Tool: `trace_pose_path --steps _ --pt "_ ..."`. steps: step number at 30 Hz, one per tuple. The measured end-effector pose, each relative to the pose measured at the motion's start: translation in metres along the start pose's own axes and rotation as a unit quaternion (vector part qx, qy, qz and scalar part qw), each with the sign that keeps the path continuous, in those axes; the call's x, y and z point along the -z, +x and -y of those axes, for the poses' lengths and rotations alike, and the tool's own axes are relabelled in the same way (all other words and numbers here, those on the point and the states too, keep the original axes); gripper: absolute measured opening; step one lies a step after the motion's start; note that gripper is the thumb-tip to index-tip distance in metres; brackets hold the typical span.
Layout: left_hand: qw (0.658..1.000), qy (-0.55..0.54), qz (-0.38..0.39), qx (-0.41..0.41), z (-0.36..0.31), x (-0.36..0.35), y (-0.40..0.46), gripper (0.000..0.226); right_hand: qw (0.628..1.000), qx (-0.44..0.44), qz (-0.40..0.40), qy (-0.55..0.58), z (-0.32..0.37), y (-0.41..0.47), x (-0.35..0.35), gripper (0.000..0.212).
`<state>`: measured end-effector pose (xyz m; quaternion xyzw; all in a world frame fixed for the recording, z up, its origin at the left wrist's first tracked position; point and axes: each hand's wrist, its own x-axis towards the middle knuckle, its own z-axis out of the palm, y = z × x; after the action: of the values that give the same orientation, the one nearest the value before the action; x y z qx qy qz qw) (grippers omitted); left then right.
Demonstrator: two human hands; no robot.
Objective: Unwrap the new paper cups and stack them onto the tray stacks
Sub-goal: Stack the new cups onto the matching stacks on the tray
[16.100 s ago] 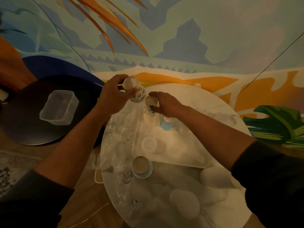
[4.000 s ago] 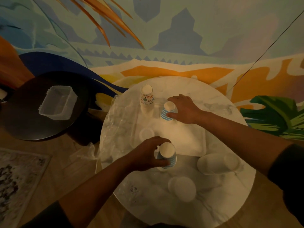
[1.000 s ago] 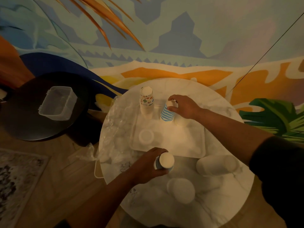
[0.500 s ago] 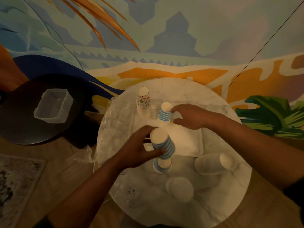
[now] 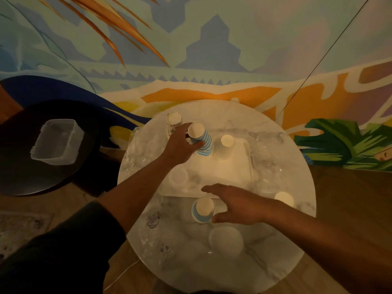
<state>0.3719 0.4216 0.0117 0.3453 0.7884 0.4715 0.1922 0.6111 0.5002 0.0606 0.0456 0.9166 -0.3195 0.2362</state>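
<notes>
Left hand carried striped cups onto the tray stack.

A blue-striped cup stack is held upside down, tilted, over the white tray. Beside it an inverted white stack is standing. Another striped cup is placed before the tray.

A clear plastic container sits on a dark round table, left of the white marble table. Behind both, a painted mural covers the wall; a patterned rug lies lower left.
</notes>
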Motion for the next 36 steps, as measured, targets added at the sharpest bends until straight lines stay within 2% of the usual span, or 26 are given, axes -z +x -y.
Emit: trace_pose_path --steps 3,8,14,18,21,24,26,30,36 --pt "1.000 0.006 0.007 0.011 0.009 -0.011 0.014 0.065 1.000 0.009 -0.010 -0.005 -0.002 0.006 -0.014 0.085" --pt "0.999 0.037 0.022 0.021 0.015 -0.024 0.024 0.062 0.999 0.019 -0.027 -0.019 -0.009 0.013 -0.028 0.070" --pt "0.994 0.083 0.041 0.064 0.020 -0.043 0.035 0.064 0.998 0.037 -0.049 -0.010 -0.011 0.008 -0.020 0.069" --pt "0.987 0.085 0.073 0.117 0.017 -0.049 0.037 0.091 0.996 0.058 -0.070 0.017 -0.006 -0.004 -0.003 0.067" --pt "0.983 0.095 0.088 0.133 0.013 -0.043 0.028 0.091 0.991 0.079 -0.098 0.036 0.003 -0.016 0.021 0.064" --pt "0.980 0.056 0.108 0.157 0.018 -0.027 0.008 0.099 0.985 0.094 -0.136 0.044 0.011 -0.023 0.058 0.061" --pt "0.978 0.035 0.128 0.162 0.025 -0.015 -0.012 0.093 0.978 0.105 -0.174 0.039 0.010 -0.021 0.085 0.059" --pt "0.975 0.000 0.149 0.167 0.030 0.004 -0.061 0.063 0.962 0.093 -0.256 0.018 -0.008 0.009 0.128 0.059" --pt "0.974 -0.058 0.153 0.159 0.033 0.013 -0.119 0.053 0.964 0.050 -0.261 0.005 -0.047 0.085 0.149 0.059"
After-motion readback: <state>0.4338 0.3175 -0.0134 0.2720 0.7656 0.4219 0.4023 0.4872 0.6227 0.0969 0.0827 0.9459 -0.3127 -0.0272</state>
